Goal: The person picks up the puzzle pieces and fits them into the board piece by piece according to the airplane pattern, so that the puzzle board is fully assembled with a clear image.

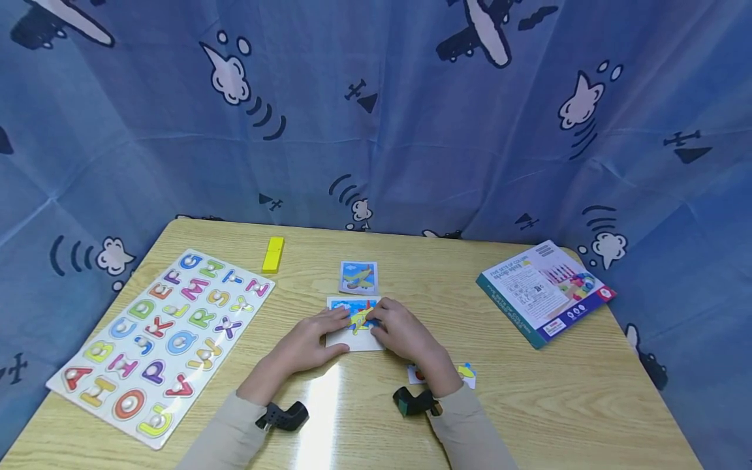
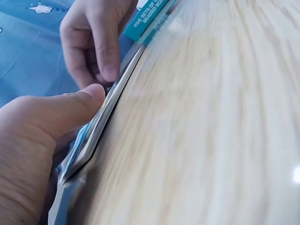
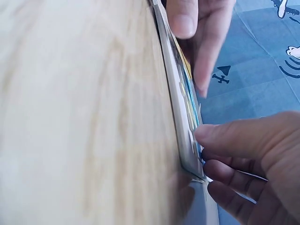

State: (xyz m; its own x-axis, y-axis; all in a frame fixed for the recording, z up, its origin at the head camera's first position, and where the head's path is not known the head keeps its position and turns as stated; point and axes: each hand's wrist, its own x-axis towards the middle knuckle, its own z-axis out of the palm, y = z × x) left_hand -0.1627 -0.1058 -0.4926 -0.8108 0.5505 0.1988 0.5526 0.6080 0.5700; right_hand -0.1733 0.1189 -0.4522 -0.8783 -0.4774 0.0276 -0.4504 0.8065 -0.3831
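A small white puzzle board (image 1: 363,342) with a blue-sky picture and a yellow airplane piece (image 1: 360,320) lies on the table. My left hand (image 1: 308,341) rests on its left side, fingers extended over the picture and thumb along the near edge. On the board's right side, my right hand (image 1: 405,329) has its fingers curled, thumb and fingertips pinching at the airplane puzzle piece. In the right wrist view, the right thumb (image 3: 225,138) meets the board's top surface. Just behind the board lies a square airplane picture (image 1: 360,277).
Several loose picture pieces (image 1: 468,373) lie partly under my right forearm. An alphabet peg board (image 1: 194,352) fills the left side. Two yellow blocks (image 1: 273,255) lie at the back left, and a boxed bead set (image 1: 543,294) at the right. A blue curtain (image 1: 376,130) hangs behind the table.
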